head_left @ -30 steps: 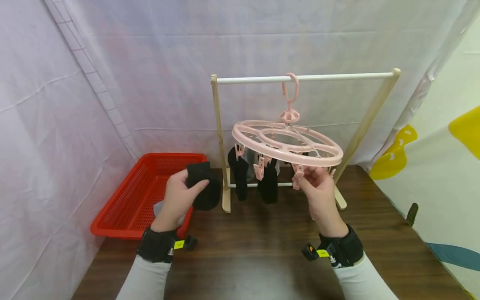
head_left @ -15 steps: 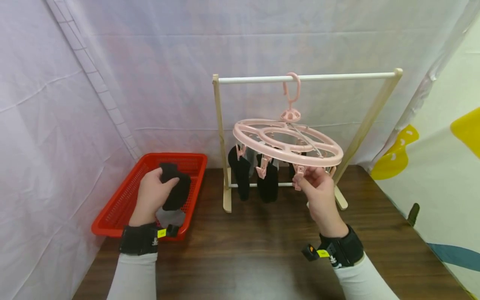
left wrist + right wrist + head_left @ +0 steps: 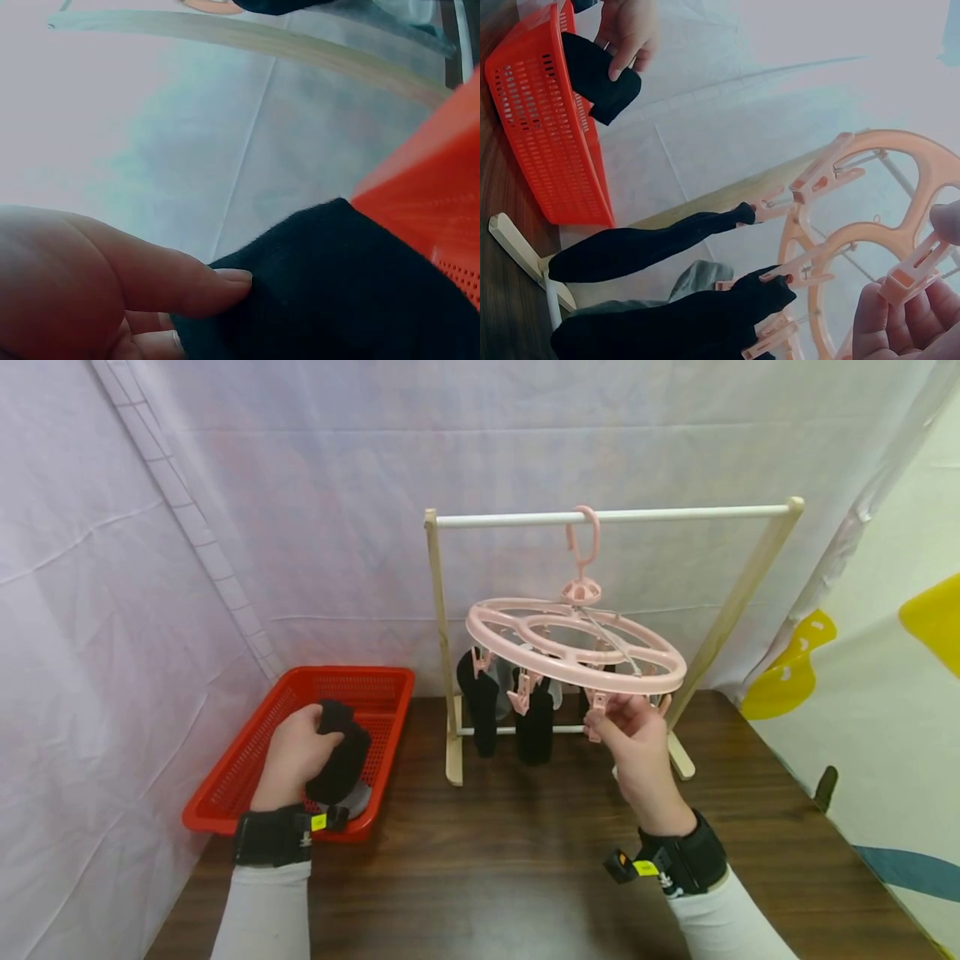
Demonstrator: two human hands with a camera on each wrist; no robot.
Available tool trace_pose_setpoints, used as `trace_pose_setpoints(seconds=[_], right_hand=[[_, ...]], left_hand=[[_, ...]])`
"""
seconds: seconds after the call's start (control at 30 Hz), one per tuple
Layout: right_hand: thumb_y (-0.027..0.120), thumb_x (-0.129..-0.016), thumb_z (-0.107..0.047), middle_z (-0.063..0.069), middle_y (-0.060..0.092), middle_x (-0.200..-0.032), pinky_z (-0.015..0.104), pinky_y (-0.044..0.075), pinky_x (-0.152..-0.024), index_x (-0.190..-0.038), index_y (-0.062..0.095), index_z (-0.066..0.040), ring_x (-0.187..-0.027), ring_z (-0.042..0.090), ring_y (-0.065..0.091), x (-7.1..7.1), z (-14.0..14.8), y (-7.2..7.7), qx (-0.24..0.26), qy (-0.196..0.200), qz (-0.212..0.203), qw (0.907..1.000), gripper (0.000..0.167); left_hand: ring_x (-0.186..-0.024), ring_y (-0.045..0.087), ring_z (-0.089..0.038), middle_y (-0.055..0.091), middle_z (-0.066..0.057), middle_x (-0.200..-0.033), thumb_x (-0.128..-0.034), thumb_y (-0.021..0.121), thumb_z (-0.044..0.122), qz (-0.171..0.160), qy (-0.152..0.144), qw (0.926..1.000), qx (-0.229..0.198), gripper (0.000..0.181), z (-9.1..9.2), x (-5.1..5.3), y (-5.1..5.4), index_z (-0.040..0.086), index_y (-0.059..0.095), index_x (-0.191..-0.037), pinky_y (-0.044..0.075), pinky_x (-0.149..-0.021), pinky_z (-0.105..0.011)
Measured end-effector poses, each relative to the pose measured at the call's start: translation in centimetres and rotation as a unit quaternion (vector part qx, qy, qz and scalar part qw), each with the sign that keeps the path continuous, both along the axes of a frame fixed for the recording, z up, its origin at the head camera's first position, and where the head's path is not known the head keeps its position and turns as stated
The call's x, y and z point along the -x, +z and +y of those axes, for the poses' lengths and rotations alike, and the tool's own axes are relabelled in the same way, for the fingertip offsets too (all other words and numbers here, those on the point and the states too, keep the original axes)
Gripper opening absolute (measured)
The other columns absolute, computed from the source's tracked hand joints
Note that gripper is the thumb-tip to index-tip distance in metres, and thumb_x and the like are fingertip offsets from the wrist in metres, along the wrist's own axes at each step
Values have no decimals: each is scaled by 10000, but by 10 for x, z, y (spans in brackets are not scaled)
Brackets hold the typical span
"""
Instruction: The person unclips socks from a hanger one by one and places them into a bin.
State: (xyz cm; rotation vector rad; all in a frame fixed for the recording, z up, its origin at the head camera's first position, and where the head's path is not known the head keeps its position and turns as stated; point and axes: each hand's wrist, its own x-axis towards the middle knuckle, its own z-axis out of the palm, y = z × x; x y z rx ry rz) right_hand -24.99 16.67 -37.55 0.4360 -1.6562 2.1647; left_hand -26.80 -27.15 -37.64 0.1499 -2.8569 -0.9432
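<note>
My left hand (image 3: 295,754) pinches a black sock (image 3: 343,760) between thumb and fingers, over the red plastic basket (image 3: 197,808). Beneath that sock a grey sock (image 3: 358,802) lies partly hidden in the basket. On the right, my right hand (image 3: 637,747) pinches a pink clothes peg (image 3: 915,271) at the near rim of the round pink drying hanger (image 3: 577,672). Nothing shows clamped in this peg. Other pegs on the hanger carry black socks (image 3: 645,244) and a grey sock (image 3: 703,279).
The hanger hooks over the white rail (image 3: 675,514) of a wooden-ended rack (image 3: 441,610). Rack and basket stand on a dark wooden table (image 3: 480,877). A white sheet hangs behind, and a patterned cloth (image 3: 885,735) borders the right side.
My left hand has carried the black sock leftward and lower, from beside the rack to over the basket. The right hand keeps its hold on the peg; the hanger has hardly moved.
</note>
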Motion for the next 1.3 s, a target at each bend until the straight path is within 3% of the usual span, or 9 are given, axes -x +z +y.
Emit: trace_pose_setpoints(seconds=[0.3,0.53,0.73,0.83,0.9,0.97,1.1,1.2,1.3], right_hand=[[647,-950,145,-29,635,-863,206,567,-673,-1029,630,-36,-734,93,639,-3,0,1,-11,90,-46,9999,198],[623,-933,178,-39,650,-863,196,565,-660,-1011,643,-56,-726,90,648,-3,-1,1,79,37,-63,9999,247],[615,-926,189,-44,664,-870,191,567,-662,-1017,651,-70,-727,83,656,-5,-1,2,87,91,10,9999,277],[615,-925,188,-43,664,-870,191,564,-662,-1020,653,-69,-729,84,653,-6,-1,3,54,108,55,9999,276],[618,-924,186,-43,661,-868,190,563,-659,-1014,654,-75,-729,84,652,-6,0,4,15,94,70,9999,279],[623,-922,186,-44,659,-864,190,565,-657,-1004,655,-84,-726,84,654,-6,0,4,-8,107,70,9999,284],[627,-920,184,-49,661,-857,188,570,-651,-993,648,-98,-720,77,659,-5,-1,3,-96,118,11,9999,292],[628,-919,180,-50,667,-861,188,569,-650,-996,649,-96,-727,71,659,-6,-1,2,-141,87,-15,9999,287],[640,-916,171,-50,678,-871,190,571,-657,-1006,654,-85,-741,70,661,-7,-3,2,-184,49,-33,9998,271]], left_hand=[[-935,667,-290,736,-208,-1154,-982,614,188,-187,-39,9997,-145,525,-4,3,-3,-33,544,-1453,506,-706,-330],[-1101,721,-372,758,-231,-1218,-999,664,230,1,-140,9998,-140,507,11,3,-4,-11,555,-1432,590,-847,-468],[-964,746,-320,789,-180,-1123,-992,654,206,663,-79,9978,39,392,47,4,-10,25,634,-1339,597,-846,-492],[-891,742,-287,802,-135,-1046,-996,654,193,1412,24,9900,-60,277,72,3,-11,58,701,-1233,598,-793,-469],[-857,733,-266,803,-108,-989,-987,683,173,2068,2,9783,-155,198,92,1,-9,70,733,-1149,589,-754,-453],[-815,735,-259,800,-96,-941,-963,726,132,2828,-174,9590,-65,128,113,-2,-6,68,751,-1072,584,-725,-451],[-792,716,-267,769,-86,-900,-906,762,38,4197,-763,9035,425,93,156,-10,0,67,761,-995,583,-707,-436],[-845,694,-274,735,-75,-925,-904,763,26,4892,-1080,8635,583,100,187,-15,4,82,765,-987,587,-743,-408],[-920,689,-273,730,-75,-988,-921,762,36,5465,-1103,8292,412,81,212,-18,11,83,761,-988,588,-813,-386]])
